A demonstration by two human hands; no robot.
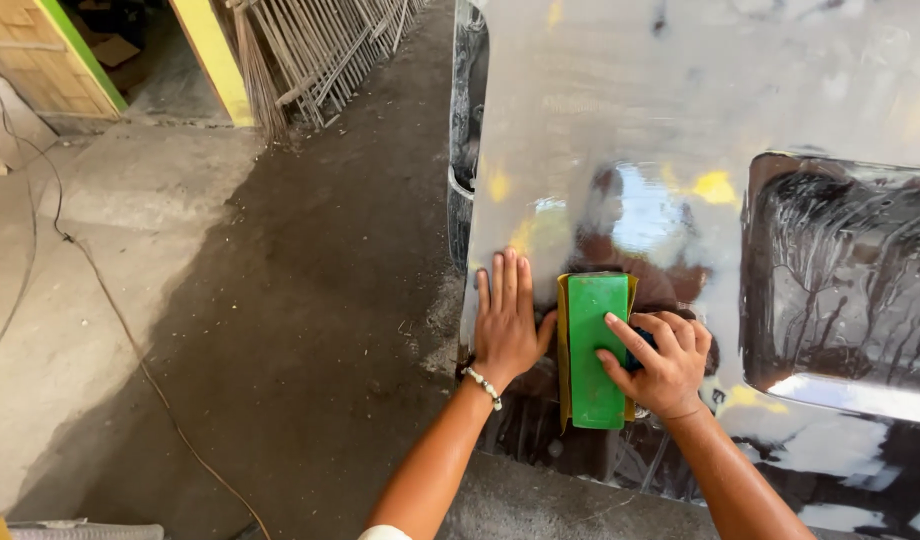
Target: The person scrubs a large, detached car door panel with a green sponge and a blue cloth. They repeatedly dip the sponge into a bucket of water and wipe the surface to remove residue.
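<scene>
One green sanding block (596, 350): right hand (660, 365) grip closed on it; left hand (507, 322) flat, open, beside, on one shiny metal panel (620, 110).

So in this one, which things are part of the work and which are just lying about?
In use: flat green rectangular block with yellow sheet beneath, held by right hand; shiny wet metal panel, left hand flat on it.
Lying about: thin cable on concrete floor; metal rods leaning.

Bright daylight, strong glare w/ blown-out reflections on shiny metal sheet (630, 110) upper right; floor (280, 330) centre-left shaded; sharp focus, slight edge distortion.
</scene>
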